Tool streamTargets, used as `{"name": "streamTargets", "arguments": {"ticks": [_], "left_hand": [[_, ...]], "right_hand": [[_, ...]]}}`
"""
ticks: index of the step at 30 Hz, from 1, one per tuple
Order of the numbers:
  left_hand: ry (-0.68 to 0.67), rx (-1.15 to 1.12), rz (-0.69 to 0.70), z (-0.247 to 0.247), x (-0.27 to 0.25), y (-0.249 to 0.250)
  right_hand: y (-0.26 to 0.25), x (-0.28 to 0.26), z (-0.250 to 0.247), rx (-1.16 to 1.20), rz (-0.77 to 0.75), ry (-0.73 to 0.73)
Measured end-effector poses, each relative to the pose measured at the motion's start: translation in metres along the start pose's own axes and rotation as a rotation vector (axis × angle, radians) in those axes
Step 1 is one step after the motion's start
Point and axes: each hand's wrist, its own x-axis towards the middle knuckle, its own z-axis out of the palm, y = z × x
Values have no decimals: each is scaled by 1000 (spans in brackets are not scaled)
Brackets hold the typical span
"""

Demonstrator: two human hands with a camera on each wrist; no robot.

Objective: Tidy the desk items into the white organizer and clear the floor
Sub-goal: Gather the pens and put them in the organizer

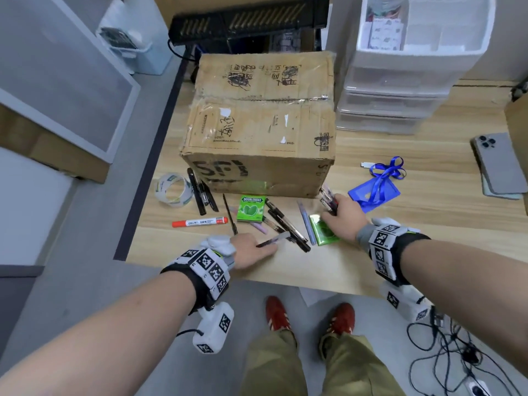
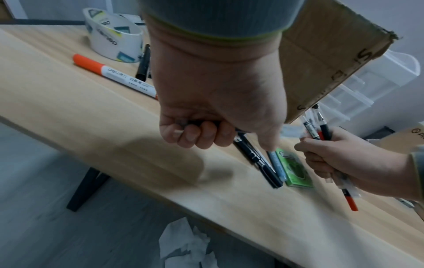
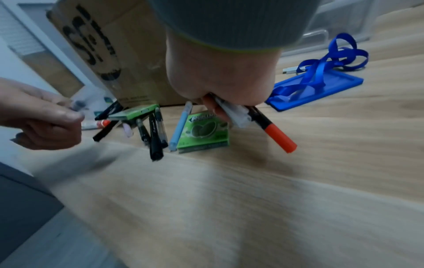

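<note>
Wooden desk [image 1: 371, 252] in the head view carries loose pens [image 1: 285, 224] between the two hands, two green gum packs [image 1: 251, 208], and the white organizer [image 1: 400, 67] far beyond the right hand [image 1: 343, 221]. From the left wrist, the left hand [image 2: 218, 108] curls around one dark pen [image 2: 238, 130]. From the right wrist, the right hand [image 3: 218, 79] clenches a bundle of pens [image 3: 250, 116], one orange-capped.

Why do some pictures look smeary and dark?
Left wrist view: the desk edge is motion-smeared and the left hand throws a soft shadow. Right wrist view: dim, with the near desk blurred. Head view: bright and sharp, its straight edges bent by the wide lens.
</note>
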Motion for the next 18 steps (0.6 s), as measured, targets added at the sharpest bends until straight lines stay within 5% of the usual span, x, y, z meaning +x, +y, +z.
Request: {"name": "streamTargets", "arguments": {"ticks": [10, 15, 18], "left_hand": [[83, 56, -10, 6, 20, 15], [271, 43, 10, 6, 28, 10], [221, 129, -64, -1, 30, 11]], "right_hand": [[8, -8, -1, -70, 31, -80], [4, -21, -1, -316, -136, -126], [-13, -23, 11, -415, -299, -70]]}}
